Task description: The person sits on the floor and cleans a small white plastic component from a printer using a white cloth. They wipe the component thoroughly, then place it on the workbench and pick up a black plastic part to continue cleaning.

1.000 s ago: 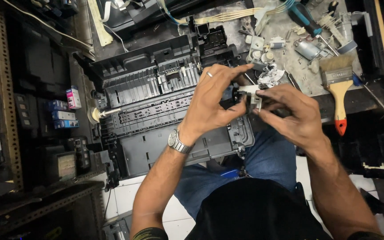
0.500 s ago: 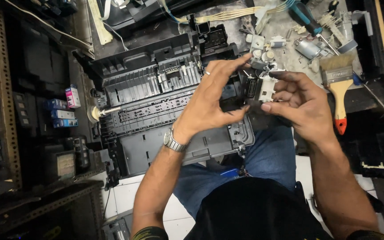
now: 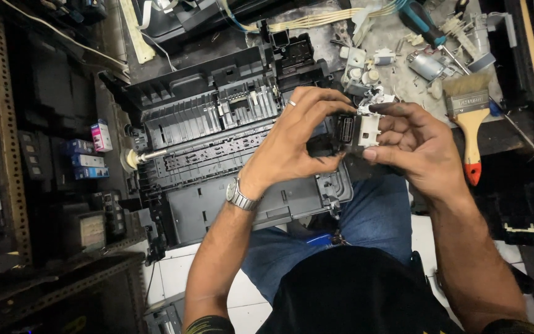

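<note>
Pinching black-and-white part (image 3: 355, 131) between both hands | left hand (image 3: 295, 139) fingers curled on it | right hand (image 3: 412, 145) fingers clamping its white side

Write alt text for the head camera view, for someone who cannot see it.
Seen from above, a person's left hand and right hand together hold a small black and white plastic part over an opened dark grey printer chassis. A paintbrush, a screwdriver and loose small parts lie on the workbench beyond.
</note>
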